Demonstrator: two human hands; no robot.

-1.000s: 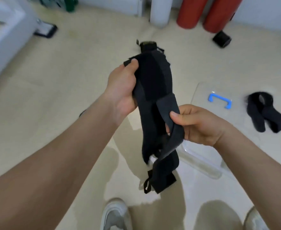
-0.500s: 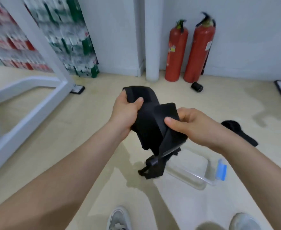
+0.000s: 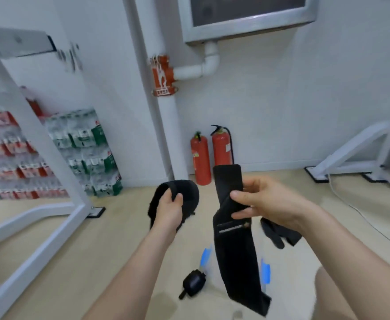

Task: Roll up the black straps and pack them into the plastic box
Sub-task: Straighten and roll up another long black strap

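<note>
Floor (image 3: 51, 262); left hand (image 3: 169, 210) round bunched strap (image 3: 189, 195), right hand (image 3: 265, 202) round long strap (image 3: 235, 255).

Floor (image 3: 51, 262): pale beige, smooth, evenly lit. Far wall (image 3: 281, 100): white. A white vertical pipe (image 3: 166, 125) runs down it, carrying a red fitting (image 3: 162, 76). A grey-framed panel (image 3: 247, 10) is mounted high on the wall. Two red fire extinguishers (image 3: 200, 158) stand upright at the pipe's foot, just beside each other. Far left: stacked packs of bottled water (image 3: 83, 153) behind a white metal frame (image 3: 39, 146). Far right: a second white frame (image 3: 350, 153), with a white cable (image 3: 360, 211) trailing across the floor near it.
</note>
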